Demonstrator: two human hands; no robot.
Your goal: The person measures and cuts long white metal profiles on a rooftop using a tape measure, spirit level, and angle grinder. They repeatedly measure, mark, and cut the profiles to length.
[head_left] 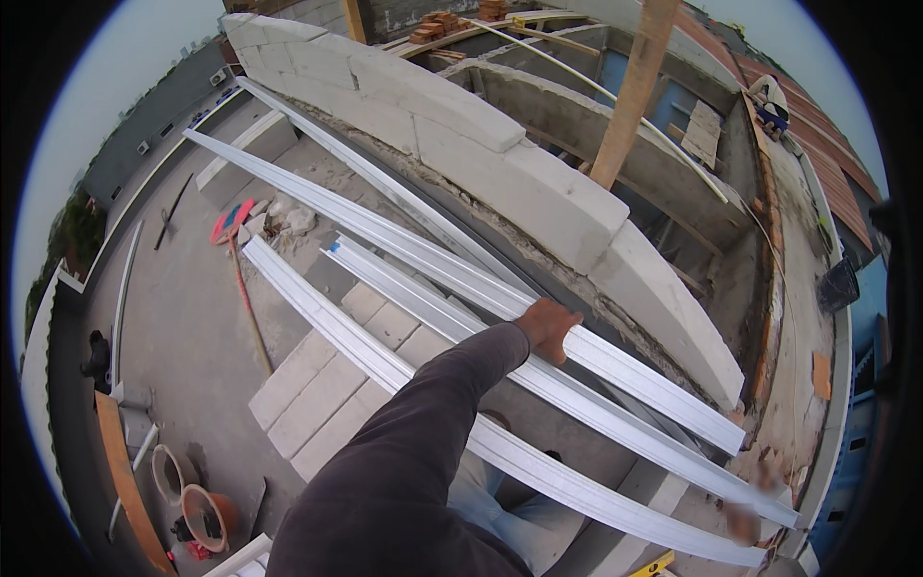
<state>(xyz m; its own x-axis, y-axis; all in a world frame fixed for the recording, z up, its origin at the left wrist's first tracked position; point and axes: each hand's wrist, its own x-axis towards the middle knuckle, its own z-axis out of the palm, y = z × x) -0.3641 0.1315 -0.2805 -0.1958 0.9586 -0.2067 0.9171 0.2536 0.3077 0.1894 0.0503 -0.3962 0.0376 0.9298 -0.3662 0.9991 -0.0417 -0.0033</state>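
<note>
My left hand (551, 330), at the end of a dark sleeve, is closed around a long silvery metal channel (635, 375), its thumb over the near edge. That channel slants from the far left to the near right. Beside it on the near side lie a second metal channel (413, 300) with a blue mark at its far end and a third channel (322, 317), which passes under my forearm. Another metal profile (332, 139) runs along the block wall. Grey-white blocks (312, 389) sit under the channels. My right hand does not show.
A low light block wall (452, 144) curves along the far side; beyond it are a wooden post (630, 96) and open concrete bays. A red-blue tool with a long handle (252, 308), buckets (207, 519) and a yellow level (654, 565) lie around. A person (769, 101) sits at the upper right.
</note>
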